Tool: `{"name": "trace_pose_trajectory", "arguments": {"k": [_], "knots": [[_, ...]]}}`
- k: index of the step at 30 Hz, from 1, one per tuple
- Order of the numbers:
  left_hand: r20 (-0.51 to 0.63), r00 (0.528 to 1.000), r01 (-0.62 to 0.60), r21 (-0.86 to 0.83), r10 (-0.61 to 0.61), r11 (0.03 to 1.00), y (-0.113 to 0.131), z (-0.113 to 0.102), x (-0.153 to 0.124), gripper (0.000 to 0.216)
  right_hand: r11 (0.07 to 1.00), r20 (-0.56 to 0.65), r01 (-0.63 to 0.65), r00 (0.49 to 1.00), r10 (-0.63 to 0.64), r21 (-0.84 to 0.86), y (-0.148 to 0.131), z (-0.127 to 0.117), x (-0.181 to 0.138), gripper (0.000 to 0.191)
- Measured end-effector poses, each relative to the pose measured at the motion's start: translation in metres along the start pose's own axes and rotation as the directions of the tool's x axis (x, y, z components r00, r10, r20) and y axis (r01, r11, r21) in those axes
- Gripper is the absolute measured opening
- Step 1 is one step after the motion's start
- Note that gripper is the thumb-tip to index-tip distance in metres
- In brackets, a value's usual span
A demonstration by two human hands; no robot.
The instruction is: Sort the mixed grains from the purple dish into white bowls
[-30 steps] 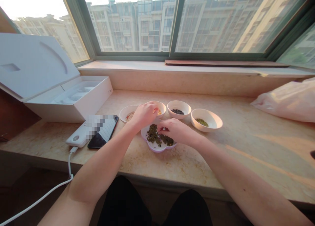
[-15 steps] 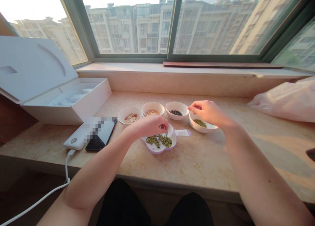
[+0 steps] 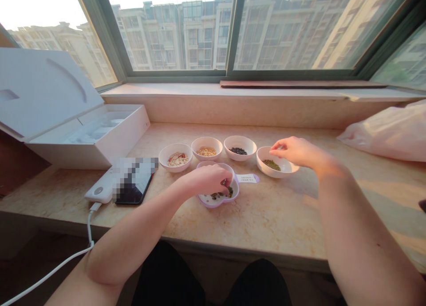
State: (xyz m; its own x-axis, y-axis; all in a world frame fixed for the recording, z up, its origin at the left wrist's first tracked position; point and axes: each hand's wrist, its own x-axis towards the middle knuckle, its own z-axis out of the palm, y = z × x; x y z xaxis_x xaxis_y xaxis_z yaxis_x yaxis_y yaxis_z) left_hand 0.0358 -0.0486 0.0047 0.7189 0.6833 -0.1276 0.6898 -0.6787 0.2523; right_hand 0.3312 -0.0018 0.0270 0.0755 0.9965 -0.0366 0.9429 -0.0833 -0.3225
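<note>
My left hand [image 3: 213, 180] reaches down into a purple-rimmed white dish [image 3: 214, 204], its curled fingers closed around some green beans [image 3: 222, 194]. Part of the dish and its beans is hidden under that hand. Over the right rim of a white bowl of small green beans [image 3: 271, 164], my right hand [image 3: 290, 149] hovers with thumb and fingertips pinched; anything between them is too small to make out. Left of this bowl stands a bowl of black beans [image 3: 238, 151]. A labelled handle [image 3: 247, 178] sticks out from the dish's right side.
Further left are a bowl of yellowish grains [image 3: 206, 151] and a bowl of pale slices with red bits [image 3: 177, 159]. A phone [image 3: 135, 188], a white power bank [image 3: 100, 190] with a cable and an open white box [image 3: 123, 135] lie left. A plastic bag [image 3: 389, 130] rests right.
My left hand has lowered into the purple-rimmed dish and closed among the beans. My right hand has shifted right, from the bowl's left rim to above its right side.
</note>
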Motion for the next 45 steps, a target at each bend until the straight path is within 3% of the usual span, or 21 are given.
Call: {"name": "trace_pose_trajectory", "arguments": {"k": [6, 9, 12, 19, 27, 31, 39, 45], "knots": [[0.054, 0.998, 0.029, -0.072, -0.025, 0.997, -0.012, -0.003, 0.0, 0.017, 0.999, -0.073, 0.031, 0.997, -0.033, -0.029, -0.012, 0.0, -0.005, 0.024], [0.015, 0.998, -0.051, -0.089, 0.053, 0.995, -0.009, -0.005, -0.001, 0.018, 0.996, -0.096, 0.094, 0.991, -0.094, -0.012, -0.021, 0.001, -0.01, 0.024], [0.045, 0.992, -0.114, -0.074, 0.117, 0.991, -0.002, -0.003, -0.001, 0.008, 0.99, -0.107, 0.14, 0.984, -0.139, 0.0, -0.033, 0.002, -0.016, 0.024], [0.008, 1.0, 0.005, 0.047, -0.006, 0.999, 0.006, 0.001, 0.0, 0.016, 0.961, -0.066, 0.275, 0.96, -0.273, 0.031, -0.051, 0.013, -0.026, 0.025], [0.113, 0.993, 0.045, -0.11, -0.033, 0.993, -0.011, -0.008, -0.002, 0.009, 0.925, -0.006, 0.381, 0.925, -0.381, 0.002, -0.066, 0.023, -0.041, 0.028], [0.148, 0.989, 0.013, -0.2, 0.018, 0.98, -0.017, -0.01, -0.002, 0.006, 0.9, -0.009, 0.435, 0.9, -0.435, -0.013, -0.068, 0.026, -0.041, 0.026], [0.14, 0.986, -0.093, -0.006, 0.093, 0.996, -0.013, -0.003, 0.003, 0.012, 0.894, 0.02, 0.447, 0.894, -0.448, 0.036, -0.07, 0.028, -0.042, 0.023], [0.102, 0.99, -0.094, -0.049, 0.099, 0.994, -0.014, -0.002, 0.003, 0.016, 0.891, 0.03, 0.452, 0.891, -0.453, 0.041, -0.071, 0.028, -0.044, 0.022]]}}
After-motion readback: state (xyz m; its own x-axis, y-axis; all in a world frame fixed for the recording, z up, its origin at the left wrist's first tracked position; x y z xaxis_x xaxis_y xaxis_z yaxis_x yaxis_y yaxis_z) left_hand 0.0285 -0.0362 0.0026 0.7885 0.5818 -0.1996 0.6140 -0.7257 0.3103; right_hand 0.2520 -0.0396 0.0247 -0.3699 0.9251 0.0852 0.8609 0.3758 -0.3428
